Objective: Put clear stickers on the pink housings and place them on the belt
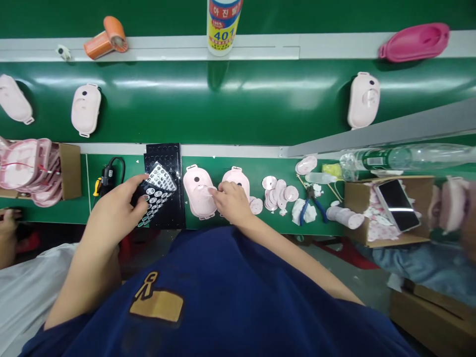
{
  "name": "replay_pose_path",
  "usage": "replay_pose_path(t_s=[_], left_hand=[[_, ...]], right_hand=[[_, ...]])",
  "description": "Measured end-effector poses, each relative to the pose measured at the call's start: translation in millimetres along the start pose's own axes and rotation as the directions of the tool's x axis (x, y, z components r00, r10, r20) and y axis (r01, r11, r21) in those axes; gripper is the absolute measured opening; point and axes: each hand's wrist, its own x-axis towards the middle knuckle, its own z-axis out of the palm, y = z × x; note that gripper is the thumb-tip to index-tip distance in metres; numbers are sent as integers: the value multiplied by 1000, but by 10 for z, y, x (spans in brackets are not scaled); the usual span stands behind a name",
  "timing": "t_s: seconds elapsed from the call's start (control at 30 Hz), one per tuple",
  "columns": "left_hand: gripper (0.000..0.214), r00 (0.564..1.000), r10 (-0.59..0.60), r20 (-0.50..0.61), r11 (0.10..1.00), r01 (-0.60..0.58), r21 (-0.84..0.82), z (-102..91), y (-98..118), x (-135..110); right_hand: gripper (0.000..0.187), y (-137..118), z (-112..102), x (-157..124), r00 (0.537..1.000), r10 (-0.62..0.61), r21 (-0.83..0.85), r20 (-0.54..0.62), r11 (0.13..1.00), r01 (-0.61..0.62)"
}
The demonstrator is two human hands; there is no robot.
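In my left hand (124, 206) is a bent sheet of round black stickers (158, 198), pinched between thumb and fingers above a stack of black sheets (180, 198). My right hand (232, 201) is closed, its fingertips on the edge of a pale round disc (204, 192) at the recess of a pink plastic lid (197, 208) with a black dot. Whether the disc lies fully in the recess I cannot tell. A second pink lid (238, 174) lies partly hidden under my right hand. Several round discs (277, 193) are piled just right of it.
Blue-handled pliers (310, 201), white tissue (304, 212) and a plastic bottle (405, 157) lie to the right, beside a carton (357, 198) with a phone (397, 203) on it. Pink parts (22, 163) fill a carton at left. More lids (86, 110) sit on the green belt (223, 119).
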Motion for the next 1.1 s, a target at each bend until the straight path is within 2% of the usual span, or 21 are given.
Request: replay_pose_path(t_s=[0.1,0.23,0.37,0.5,0.67,0.83,0.97,1.03,1.1], left_hand=[[49,1000,15,-5,1000,-15,-27,55,-24,-1],[50,1000,6,-8,999,-6,-34,82,-33,-2],[49,1000,1,2,999,-1,-55,92,-19,6],[48,999,28,-37,994,-31,-102,110,-2,7],[47,992,81,-95,992,-90,-93,54,48,-13],[47,991,80,-110,992,-90,-89,-11,96,-9],[48,980,129,-154,989,-138,-45,-32,96,11],[47,977,127,-173,990,-136,-44,-52,87,15],[46,978,107,-178,991,-120,-60,-75,74,15]], right_hand=[[32,-128,37,45,998,-53,-82,19,995,54],[35,-242,77,37,980,-113,-89,164,988,129],[35,-233,101,58,976,-76,-100,206,990,98],[28,-248,109,164,976,-11,-115,216,993,37],[22,-272,93,257,974,1,-91,228,996,20],[23,-254,80,323,975,-10,-74,222,997,27],[25,-280,10,293,981,-55,-61,184,996,68],[27,-181,-66,185,992,-49,-36,120,998,54],[25,68,-165,-5,999,34,-13,15,999,-34]])
